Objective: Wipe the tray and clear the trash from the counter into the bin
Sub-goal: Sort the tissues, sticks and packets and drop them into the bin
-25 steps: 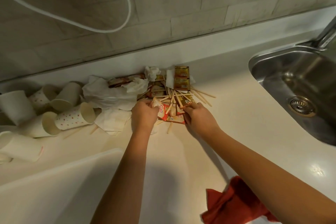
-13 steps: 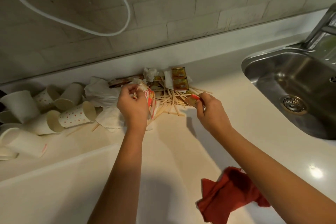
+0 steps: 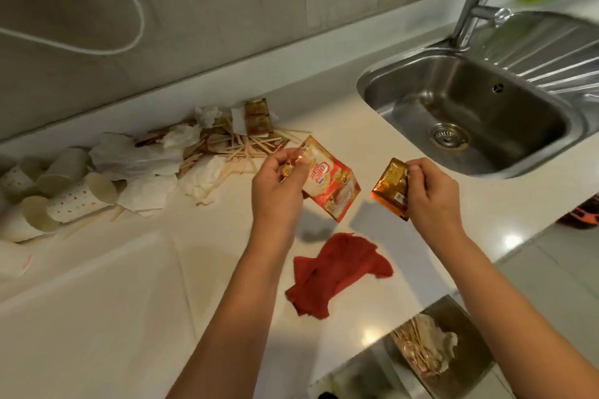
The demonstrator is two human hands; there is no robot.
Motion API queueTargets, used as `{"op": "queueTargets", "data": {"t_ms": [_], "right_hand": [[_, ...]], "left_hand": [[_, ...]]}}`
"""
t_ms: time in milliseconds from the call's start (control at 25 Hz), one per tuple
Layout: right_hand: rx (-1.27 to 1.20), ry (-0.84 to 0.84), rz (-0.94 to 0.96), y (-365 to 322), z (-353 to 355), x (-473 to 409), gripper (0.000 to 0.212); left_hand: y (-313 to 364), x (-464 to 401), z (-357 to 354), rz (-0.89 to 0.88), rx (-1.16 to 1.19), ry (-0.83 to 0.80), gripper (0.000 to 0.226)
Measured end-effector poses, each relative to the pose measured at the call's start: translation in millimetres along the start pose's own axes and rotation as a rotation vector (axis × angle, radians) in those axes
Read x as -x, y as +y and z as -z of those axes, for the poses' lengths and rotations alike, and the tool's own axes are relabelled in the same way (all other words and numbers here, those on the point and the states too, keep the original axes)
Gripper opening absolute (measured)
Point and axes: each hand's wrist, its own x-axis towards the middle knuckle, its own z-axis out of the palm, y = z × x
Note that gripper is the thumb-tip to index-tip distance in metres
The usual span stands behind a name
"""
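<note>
White counter spans the frame, sink set into it at upper right. Along the back edge, centre left: a heap of wooden sticks, crumpled napkins and brown sachets. Far left: paper cups lying on their sides, touching one another. Lower left: white tray. Lower centre: crumpled red cloth, apart from the heap.

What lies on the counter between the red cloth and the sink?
In the head view, nothing lies there: the counter between the red cloth and the sink is bare. Only the held gold packet crosses that stretch, above it.
</note>
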Motion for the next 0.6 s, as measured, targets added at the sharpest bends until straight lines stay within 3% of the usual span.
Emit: {"op": "queueTargets", "data": {"t_ms": [360, 600], "right_hand": [[0.035, 0.305, -0.278, 116, 120, 79, 0.021], [0.160, 0.097, -0.477, 187, 155, 155, 0.016]], "left_hand": [[-85, 106, -92, 0.041, -0.186, -0.325, 0.028], [-169, 168, -123, 0.145, -0.413, -0.527, 0.018]]}}
